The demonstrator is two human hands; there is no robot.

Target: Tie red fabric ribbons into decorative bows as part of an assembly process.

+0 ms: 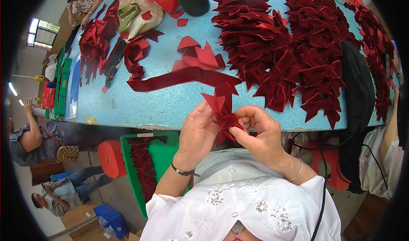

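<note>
Close in front of my body, by the table's near edge, a dark red velvet ribbon bow (226, 118) is gripped between both hands. My left hand (199, 128) is closed on its left side, with the fingertips partly behind the ribbon. My right hand (259, 128) pinches the knot from the right between thumb and fingers. Ribbon tails stick up from the bow toward the table. Just beyond lies a long flat strip of red ribbon (170, 79), with several cut red pieces (200, 55) behind it.
Thick rows of finished bows (251, 36) cover the blue table (162, 109) at centre and right. Scissors (113, 66) lie at left near a cloth bag (140, 13). A dark cylinder (191, 0) stands at the back. Below left sit a green crate (138, 185) and a red stool (111, 158).
</note>
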